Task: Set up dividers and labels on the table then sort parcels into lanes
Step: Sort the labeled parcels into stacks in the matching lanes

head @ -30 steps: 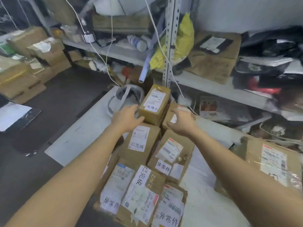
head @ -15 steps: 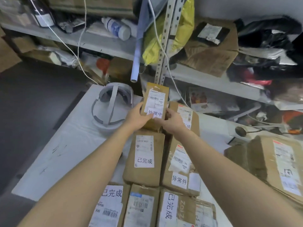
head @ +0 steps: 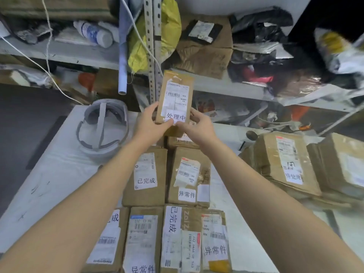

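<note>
Both hands hold a small brown parcel point(head: 176, 95) upright above the far end of the white table point(head: 59, 174); its white sticker reads 处理中. My left hand point(head: 152, 123) grips its lower left edge, thumb on the front. My right hand point(head: 197, 126) grips the lower right edge. Below lie rows of brown parcels: one labelled 已完成 point(head: 146, 178), one labelled 异常件 point(head: 189, 176), and several more point(head: 173, 239) along the near edge. No dividers are visible.
A grey and white head strap point(head: 102, 127) lies on the table's far left. Larger taped boxes point(head: 285, 162) sit at the right. Behind stands a metal shelf point(head: 151, 46) crammed with bags, bottles and cardboard. Dark floor point(head: 29, 115) lies left.
My hands closed on the 处理中 parcel, lifted it off the stack and tipped it upright, facing me. The view moved closer over the table.
</note>
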A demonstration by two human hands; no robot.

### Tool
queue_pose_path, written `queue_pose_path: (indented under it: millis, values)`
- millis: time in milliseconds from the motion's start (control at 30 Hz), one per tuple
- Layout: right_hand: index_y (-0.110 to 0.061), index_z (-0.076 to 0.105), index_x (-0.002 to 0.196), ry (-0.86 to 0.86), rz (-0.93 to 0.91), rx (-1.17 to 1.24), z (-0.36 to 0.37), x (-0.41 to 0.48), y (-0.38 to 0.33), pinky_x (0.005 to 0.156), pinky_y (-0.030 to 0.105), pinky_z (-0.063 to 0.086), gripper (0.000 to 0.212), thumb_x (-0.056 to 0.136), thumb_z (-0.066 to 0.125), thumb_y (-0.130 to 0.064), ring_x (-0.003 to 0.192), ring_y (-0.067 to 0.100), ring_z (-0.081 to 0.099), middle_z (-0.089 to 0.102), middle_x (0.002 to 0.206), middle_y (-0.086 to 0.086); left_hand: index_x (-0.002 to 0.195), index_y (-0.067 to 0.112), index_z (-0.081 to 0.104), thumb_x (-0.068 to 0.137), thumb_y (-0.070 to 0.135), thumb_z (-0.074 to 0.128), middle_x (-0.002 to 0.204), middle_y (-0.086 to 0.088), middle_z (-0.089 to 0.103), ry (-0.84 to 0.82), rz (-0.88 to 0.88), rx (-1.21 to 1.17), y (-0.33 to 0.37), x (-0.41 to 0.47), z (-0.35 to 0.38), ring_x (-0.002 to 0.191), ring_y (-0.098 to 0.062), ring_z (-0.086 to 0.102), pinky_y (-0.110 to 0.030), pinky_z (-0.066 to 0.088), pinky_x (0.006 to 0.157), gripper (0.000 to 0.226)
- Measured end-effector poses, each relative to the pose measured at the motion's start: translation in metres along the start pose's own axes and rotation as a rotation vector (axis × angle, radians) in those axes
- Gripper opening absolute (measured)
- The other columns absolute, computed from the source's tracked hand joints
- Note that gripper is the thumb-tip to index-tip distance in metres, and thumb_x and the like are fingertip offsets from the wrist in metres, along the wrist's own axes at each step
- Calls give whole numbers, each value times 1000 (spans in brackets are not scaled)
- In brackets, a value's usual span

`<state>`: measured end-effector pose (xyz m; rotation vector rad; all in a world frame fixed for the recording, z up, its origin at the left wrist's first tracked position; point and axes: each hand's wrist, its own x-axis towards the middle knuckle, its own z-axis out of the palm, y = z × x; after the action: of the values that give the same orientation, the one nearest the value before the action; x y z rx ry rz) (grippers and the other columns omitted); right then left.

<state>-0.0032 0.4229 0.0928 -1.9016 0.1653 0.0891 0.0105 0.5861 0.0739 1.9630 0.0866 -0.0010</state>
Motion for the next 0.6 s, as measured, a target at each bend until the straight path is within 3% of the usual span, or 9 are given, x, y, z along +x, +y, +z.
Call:
queue_pose_path:
  millis: [67, 167, 233, 333, 600]
  values:
    - [-28, 61, 133, 32, -29, 6, -28, -13, -2, 91, 25, 52, 51, 85, 77, -20, 103, -5, 55, 66, 118, -18, 140, 31, 47, 78, 35, 79, 132, 9, 60, -1, 51, 31, 20, -11, 17, 118, -11, 58, -41, 54, 96, 70]
    - [-31, 65, 128, 71, -73, 22, -74, -38, -4, 82, 19, 51, 46, 84, 76, -22, 96, -7, 58, 65, 101, -27, 140, 28, 46, 81, 32, 78, 134, 6, 57, 5, 119, 61, 53, -32, 46, 119, -14, 56, -39, 52, 98, 68]
    - [-34, 68, 123, 94, -97, 27, -106, -55, -1, 77, 18, 51, 43, 82, 76, -23, 99, -5, 62, 70, 102, -23, 140, 28, 46, 81, 34, 78, 133, 6, 56, 1, 157, 74, 74, -49, 68, 117, -15, 56, -35, 52, 94, 67]
    - [-36, 69, 121, 133, -137, 23, -156, -83, 6, 81, 21, 55, 42, 80, 76, -25, 102, 5, 66, 73, 104, -19, 138, 27, 47, 81, 35, 77, 131, 6, 56, 0, 225, 95, 107, -80, 106, 115, -15, 56, -41, 52, 96, 64]
    - [-36, 71, 113, 212, -168, 50, -297, -155, 42, 89, 38, 58, 37, 77, 76, -28, 100, 7, 68, 74, 105, -18, 133, 29, 50, 80, 37, 77, 128, 8, 58, -34, 346, 105, 184, -164, 221, 114, -12, 56, -40, 51, 97, 60]
